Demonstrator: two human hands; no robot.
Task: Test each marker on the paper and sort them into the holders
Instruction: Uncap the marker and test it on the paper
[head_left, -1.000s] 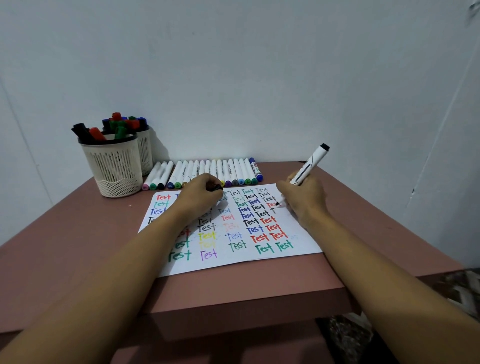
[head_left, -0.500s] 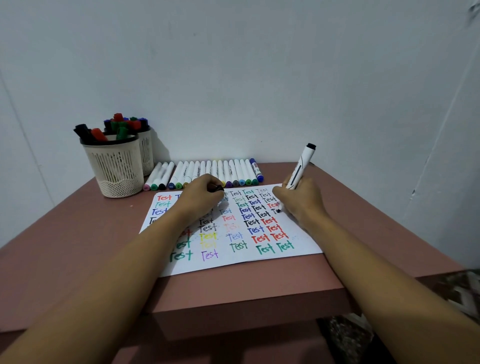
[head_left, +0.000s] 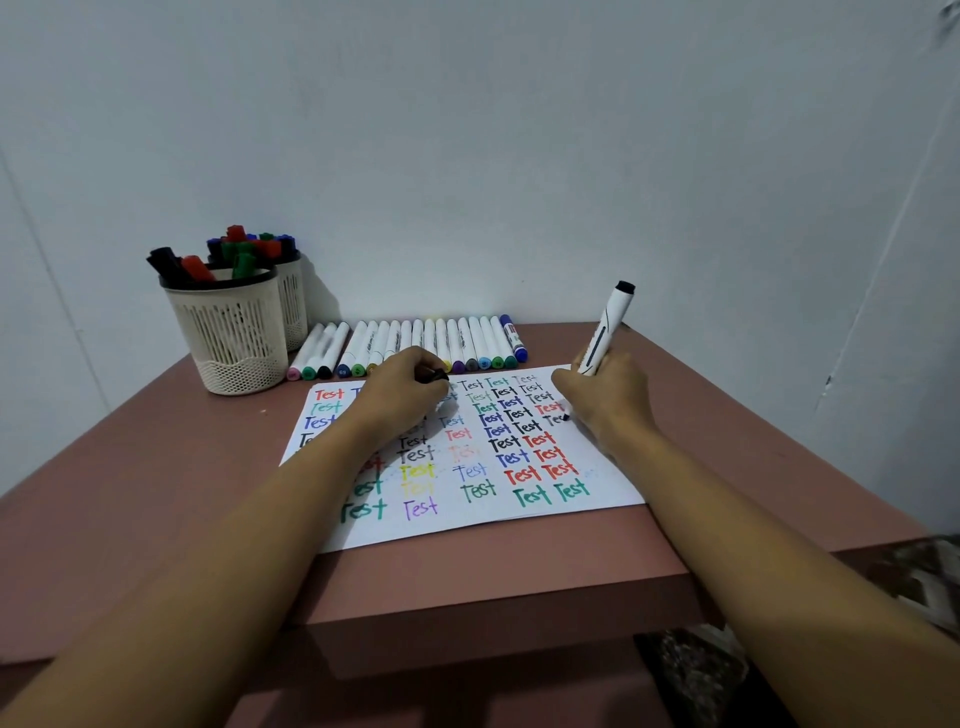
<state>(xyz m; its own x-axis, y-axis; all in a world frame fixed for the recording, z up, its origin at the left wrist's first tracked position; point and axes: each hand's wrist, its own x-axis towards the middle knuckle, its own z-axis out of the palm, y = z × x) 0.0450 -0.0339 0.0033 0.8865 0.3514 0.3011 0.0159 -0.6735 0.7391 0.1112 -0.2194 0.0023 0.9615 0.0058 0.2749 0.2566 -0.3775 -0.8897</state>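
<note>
Right hand (head_left: 605, 395) curled round a white marker (head_left: 607, 332), black tip down on the paper (head_left: 467, 525) near its far right corner, at the end of a black "Test"; barrel tilted up and away. Left hand (head_left: 410, 387) resting on the far middle of the paper, a small black cap (head_left: 439, 375) pinched at the fingertips. Across the paper, rows of "Test" in red, green, blue, black, yellow and purple. Just beyond its far edge, along the back edge of the bench (head_left: 156, 467), a row of markers (head_left: 415, 340), white and capped, lying side by side. At the back left corner, a pale mesh front holder (head_left: 228, 332) with a rear holder (head_left: 295, 301) close behind, capped markers standing in both.
</note>
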